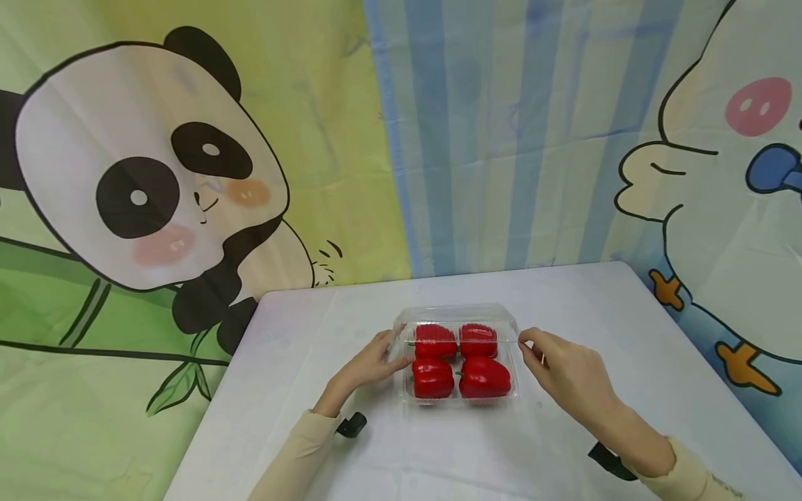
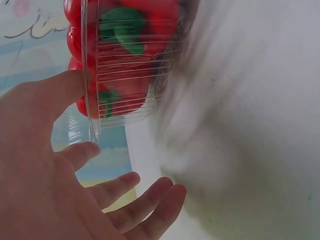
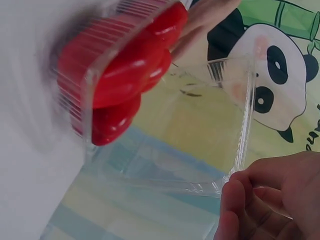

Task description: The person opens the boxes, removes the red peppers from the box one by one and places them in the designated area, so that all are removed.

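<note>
A clear plastic clamshell box (image 1: 406, 396) stands on the table with several red bell peppers (image 1: 485, 378) inside. Its transparent lid (image 3: 244, 125) is tilted up on the far side. My right hand (image 1: 569, 372) pinches the lid's right corner between thumb and forefinger. At the box's left side, my left hand (image 1: 374, 362) has its thumb over the rim and its forefinger by the lid edge, the other fingers spread and nearly straight. Green stems (image 2: 122, 30) show through the ribbed wall in the left wrist view.
The white table (image 1: 313, 320) reaches back to a hanging cloth (image 1: 489, 139) printed with a panda and other cartoon figures. Black straps (image 1: 610, 460) with cameras sit at both wrists, by cream sleeves (image 1: 294, 452).
</note>
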`<action>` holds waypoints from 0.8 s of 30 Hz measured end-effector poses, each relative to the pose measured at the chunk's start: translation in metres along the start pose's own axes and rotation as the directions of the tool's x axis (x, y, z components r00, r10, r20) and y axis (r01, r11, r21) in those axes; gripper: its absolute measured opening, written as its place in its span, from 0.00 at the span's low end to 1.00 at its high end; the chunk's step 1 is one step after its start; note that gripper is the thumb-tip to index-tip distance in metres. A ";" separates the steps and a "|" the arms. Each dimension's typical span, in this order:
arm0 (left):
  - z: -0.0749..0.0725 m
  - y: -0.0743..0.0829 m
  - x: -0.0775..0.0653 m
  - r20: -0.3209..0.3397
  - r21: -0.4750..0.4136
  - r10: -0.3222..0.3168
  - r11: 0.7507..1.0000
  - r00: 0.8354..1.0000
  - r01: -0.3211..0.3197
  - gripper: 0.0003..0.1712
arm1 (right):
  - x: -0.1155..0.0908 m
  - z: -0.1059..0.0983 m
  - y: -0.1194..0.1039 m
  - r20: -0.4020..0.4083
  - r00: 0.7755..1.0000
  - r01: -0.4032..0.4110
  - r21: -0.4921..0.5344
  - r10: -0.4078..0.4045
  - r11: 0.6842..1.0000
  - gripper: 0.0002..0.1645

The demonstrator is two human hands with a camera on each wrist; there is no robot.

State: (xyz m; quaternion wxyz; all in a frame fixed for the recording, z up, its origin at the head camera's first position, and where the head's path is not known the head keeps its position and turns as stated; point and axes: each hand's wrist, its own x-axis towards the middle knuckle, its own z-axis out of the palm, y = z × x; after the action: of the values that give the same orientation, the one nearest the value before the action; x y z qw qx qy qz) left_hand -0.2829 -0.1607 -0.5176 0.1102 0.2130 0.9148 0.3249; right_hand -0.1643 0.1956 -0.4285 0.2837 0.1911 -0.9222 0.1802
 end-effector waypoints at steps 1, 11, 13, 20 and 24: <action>-0.001 0.001 0.000 0.005 0.014 -0.006 1.000 1.000 0.006 0.47 | 0.002 -0.001 0.001 -0.011 1.000 0.006 0.004 -0.006 1.000 0.15; 0.000 0.004 -0.002 0.020 0.066 -0.038 0.997 0.999 0.036 0.47 | 0.033 0.009 0.019 -0.191 0.982 0.018 0.071 -0.004 0.997 0.14; 0.000 0.005 -0.003 0.022 0.062 -0.040 0.997 0.999 0.039 0.48 | 0.040 0.014 0.023 -0.216 0.976 0.010 0.095 0.011 0.995 0.14; 0.000 0.005 -0.005 0.026 0.045 -0.039 0.998 0.999 0.037 0.48 | 0.059 0.030 0.033 -0.195 0.977 -0.038 0.251 0.089 0.967 0.21; 0.001 0.004 -0.005 0.027 0.053 -0.037 0.998 0.999 0.035 0.49 | 0.068 0.041 0.040 -0.143 0.983 -0.063 0.339 0.118 0.939 0.30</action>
State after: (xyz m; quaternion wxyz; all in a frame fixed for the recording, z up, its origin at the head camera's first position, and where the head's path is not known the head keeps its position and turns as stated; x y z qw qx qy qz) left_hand -0.2764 -0.1598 -0.5149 0.1233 0.2038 0.9250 0.2959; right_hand -0.2532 0.1950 -0.4289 0.3124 0.1783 -0.8604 0.3609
